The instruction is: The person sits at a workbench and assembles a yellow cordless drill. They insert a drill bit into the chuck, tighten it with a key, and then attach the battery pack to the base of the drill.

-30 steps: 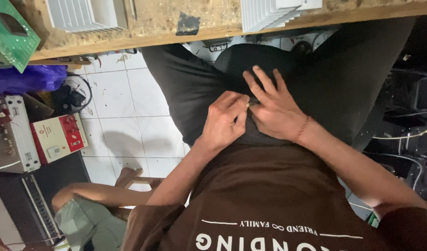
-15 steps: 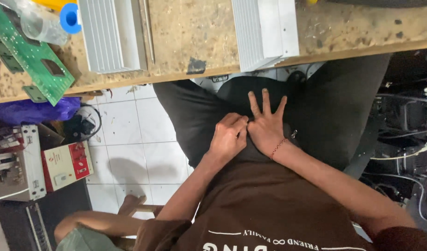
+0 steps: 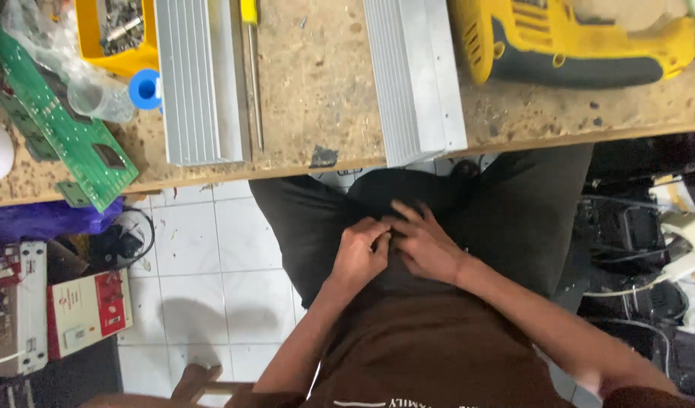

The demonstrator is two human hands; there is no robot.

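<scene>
Fingers now curled, both hands [image 3: 393,245] together on dark trousers [image 3: 513,211]

Both forearms come up from the bottom edge and converge at the lap. The left hand [image 3: 360,253] is curled, fingers bent inward with the knuckles uppermost — its fingertips meet those of the right hand [image 3: 423,245]. The right hand lies flatter, fingers spread and pointing toward the left one (thumb side hidden). Whether either grip pinches something cannot be told. Both wrists are slightly bent, the elbows flared outward.
</scene>
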